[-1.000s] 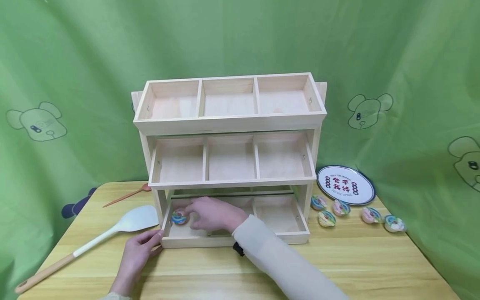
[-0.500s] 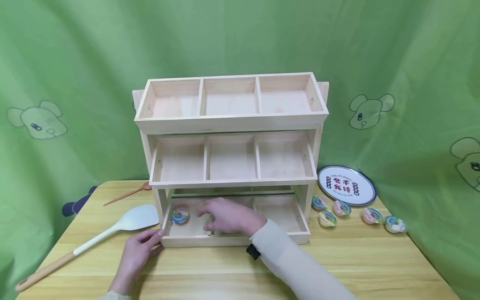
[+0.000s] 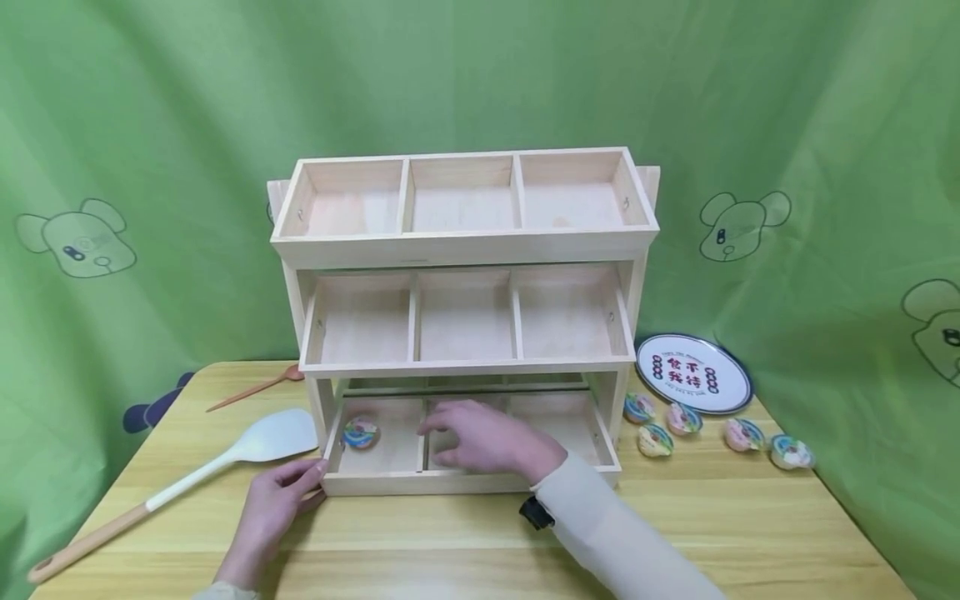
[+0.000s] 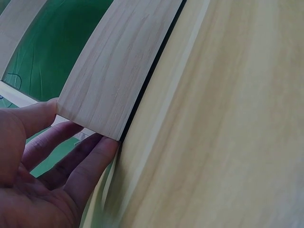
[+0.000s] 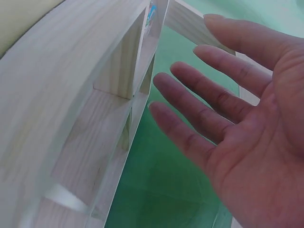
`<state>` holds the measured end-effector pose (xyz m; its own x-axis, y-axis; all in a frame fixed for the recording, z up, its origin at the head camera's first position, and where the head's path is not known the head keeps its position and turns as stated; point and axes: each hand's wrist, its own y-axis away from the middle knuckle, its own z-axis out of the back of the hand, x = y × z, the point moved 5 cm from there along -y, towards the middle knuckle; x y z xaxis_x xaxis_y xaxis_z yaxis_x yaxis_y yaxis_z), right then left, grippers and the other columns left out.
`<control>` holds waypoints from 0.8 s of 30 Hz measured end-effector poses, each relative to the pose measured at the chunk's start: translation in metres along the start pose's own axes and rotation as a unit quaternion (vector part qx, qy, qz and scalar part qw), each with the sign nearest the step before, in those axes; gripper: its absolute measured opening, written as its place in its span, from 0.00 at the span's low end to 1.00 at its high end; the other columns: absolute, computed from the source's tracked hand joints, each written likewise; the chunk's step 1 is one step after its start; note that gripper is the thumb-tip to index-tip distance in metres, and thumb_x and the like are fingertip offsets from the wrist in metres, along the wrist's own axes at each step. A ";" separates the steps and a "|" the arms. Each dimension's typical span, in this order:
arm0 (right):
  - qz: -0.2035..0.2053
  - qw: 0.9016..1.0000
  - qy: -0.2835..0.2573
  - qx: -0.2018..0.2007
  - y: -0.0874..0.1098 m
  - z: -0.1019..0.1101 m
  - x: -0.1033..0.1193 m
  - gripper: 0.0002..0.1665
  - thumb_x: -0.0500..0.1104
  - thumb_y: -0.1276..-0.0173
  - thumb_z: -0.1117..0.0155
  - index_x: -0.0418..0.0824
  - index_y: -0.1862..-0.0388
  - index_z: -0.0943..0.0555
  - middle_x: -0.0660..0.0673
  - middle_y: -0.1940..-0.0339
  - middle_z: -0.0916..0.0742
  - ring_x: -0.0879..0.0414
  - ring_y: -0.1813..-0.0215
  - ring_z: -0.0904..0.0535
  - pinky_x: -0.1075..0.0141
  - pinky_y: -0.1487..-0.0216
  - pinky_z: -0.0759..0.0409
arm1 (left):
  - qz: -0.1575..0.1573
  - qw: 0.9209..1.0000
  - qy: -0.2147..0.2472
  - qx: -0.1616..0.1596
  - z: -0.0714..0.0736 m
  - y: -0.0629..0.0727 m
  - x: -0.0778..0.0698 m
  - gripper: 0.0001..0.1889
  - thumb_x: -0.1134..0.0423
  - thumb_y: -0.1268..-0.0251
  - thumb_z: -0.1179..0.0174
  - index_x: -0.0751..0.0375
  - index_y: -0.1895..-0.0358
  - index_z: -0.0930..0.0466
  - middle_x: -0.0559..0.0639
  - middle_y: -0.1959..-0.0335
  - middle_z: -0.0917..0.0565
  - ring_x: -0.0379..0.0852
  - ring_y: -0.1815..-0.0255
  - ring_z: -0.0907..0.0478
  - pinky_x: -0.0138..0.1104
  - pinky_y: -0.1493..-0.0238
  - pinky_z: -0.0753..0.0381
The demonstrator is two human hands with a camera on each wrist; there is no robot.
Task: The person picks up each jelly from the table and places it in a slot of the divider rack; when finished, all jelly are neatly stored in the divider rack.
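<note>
While the left hand [image 3: 277, 500] grasps the left end of a three-tiered rack of pale, straight-grained wood [image 3: 461, 252], its thumb at the upper edge of the bottom tray and a fingertip at the lower corner, the right hand [image 3: 483, 437] hovers over that tray's middle compartment. Its grip is released, the fingers spread and slightly bent.

The rack fills the centre of the frame, its long axis running left to right, each boxy tray split by thin dividers and opening towards me. In the bottom left compartment sits a small round cup with a shiny rainbow-coloured lid [image 3: 361, 432], its printed top facing up and forward; being round, it shows no clear long axis.

On the striped, yellowish wooden surface [image 3: 420, 550], a white spatula with a wooden handle [image 3: 232, 457] slants from the lower left, blade towards the upper right; a slim reddish-brown spoon [image 3: 255, 395] lies beyond it, bowl likewise to the upper right. At the right of the frame, five similar lidded cups [image 3: 682, 419] lie near a glossy white, dark-rimmed plate [image 3: 735, 387], before a softly creased green curtain [image 3: 480, 75].
</note>
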<state>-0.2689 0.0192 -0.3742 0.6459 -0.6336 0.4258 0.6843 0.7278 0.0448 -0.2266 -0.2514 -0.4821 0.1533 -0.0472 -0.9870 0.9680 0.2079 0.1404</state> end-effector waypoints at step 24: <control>0.022 0.997 -0.054 -0.045 0.040 0.010 -0.028 0.24 0.44 0.35 0.31 0.44 0.40 0.21 0.54 0.45 0.19 0.57 0.43 0.24 0.60 0.38 0.23 | 0.002 1.000 -0.001 0.000 0.001 -0.001 0.002 0.19 0.69 0.32 0.39 0.78 0.43 0.25 0.69 0.43 0.23 0.52 0.51 0.18 0.37 0.49 0.16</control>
<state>-0.2634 0.0686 -0.3751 0.6397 -0.5655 0.5206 0.6865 0.7250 -0.0561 -0.2269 -0.2526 -0.4839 0.1582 -0.0481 -0.9862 0.9672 0.2085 0.1450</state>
